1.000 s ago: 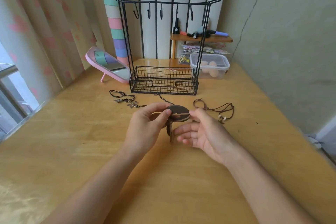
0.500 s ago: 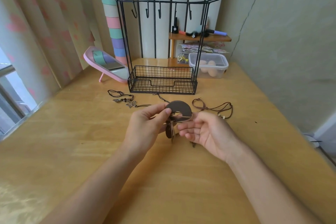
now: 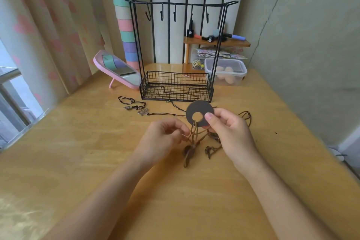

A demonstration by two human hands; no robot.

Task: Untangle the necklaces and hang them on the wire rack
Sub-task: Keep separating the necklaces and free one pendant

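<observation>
The left hand (image 3: 163, 136) and the right hand (image 3: 231, 132) are both above the counter (image 3: 97, 161), close to each other. The left grip is closed to a pinch on the brown cords (image 3: 194, 132). Just right of it and a little higher, the right grip pinches the edge of a dark disc (image 3: 200, 108) between thumb and fingers and holds it upright. The cords go through the hole of the disc and fall down below both grips to a brown bead (image 3: 190, 151) and a coil (image 3: 208, 150), which lie on the counter. Behind the right grip lies a cord necklace (image 3: 246, 116). Beyond the left grip, to the left, lies a flower necklace (image 3: 143, 112). Farther behind both grips stands the rack (image 3: 175, 91); its hooks (image 3: 161, 13) are bare. A pink mirror (image 3: 118, 68) stands left of the rack and a clear box (image 3: 226, 72) behind it on the right.
</observation>
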